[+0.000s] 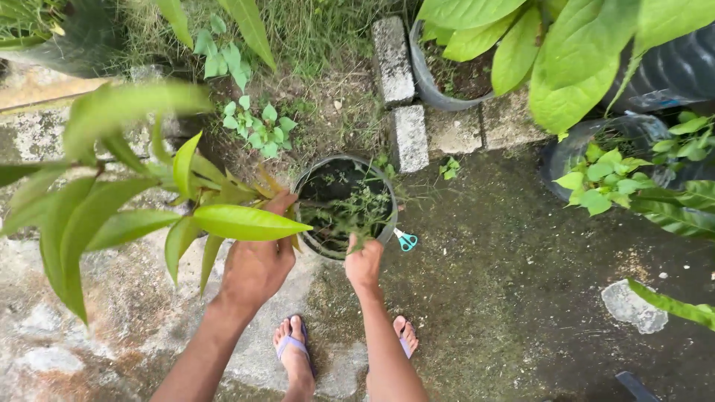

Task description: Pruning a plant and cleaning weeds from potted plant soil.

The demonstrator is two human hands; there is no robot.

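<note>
My left hand grips the stem of a leafy plant whose long green leaves spread out to the left. It holds the stem at the left rim of a round black pot filled with dark soil and small weeds. My right hand is closed on a tuft of thin weeds at the pot's near rim. A pair of small scissors with teal handles lies on the ground just right of the pot. My feet in purple flip-flops stand below.
Concrete blocks edge a grassy bed behind the pot. A grey pot with broad leaves stands at the back right, and dark bags with leafy plants crowd the right side. The ground is wet, mossy concrete.
</note>
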